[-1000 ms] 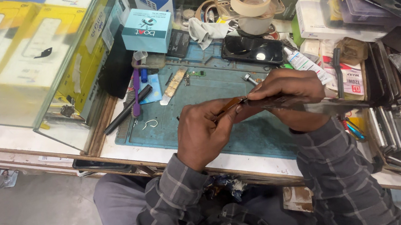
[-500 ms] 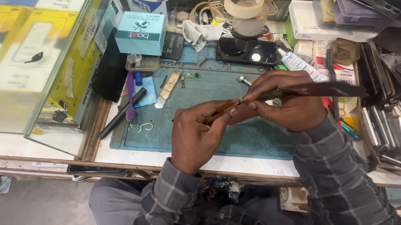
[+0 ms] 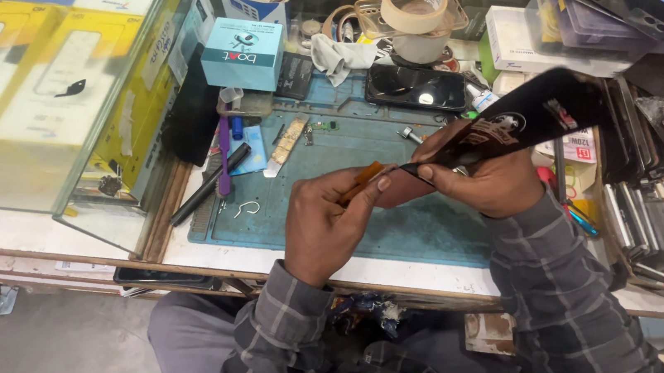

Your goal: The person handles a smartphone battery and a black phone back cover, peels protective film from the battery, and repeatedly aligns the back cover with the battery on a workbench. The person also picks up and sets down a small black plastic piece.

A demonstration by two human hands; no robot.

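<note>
I see both forearms reaching in from six o'clock. My left hand [image 3: 327, 229] pinches an orange tool [image 3: 361, 181]; my right hand [image 3: 488, 181] grips a black pouch [image 3: 524, 119] angled toward two o'clock, above the blue mat [image 3: 344, 147].

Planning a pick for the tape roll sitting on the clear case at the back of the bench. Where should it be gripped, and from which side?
Come from above. The tape roll lies flat on the clear case, hole facing up, so one finger can go inside the ring and one outside, pinching the wall. Its near rim is the freer side; a grey cloth and a black phone crowd the approach lower down. Both hands are busy elsewhere.
</note>
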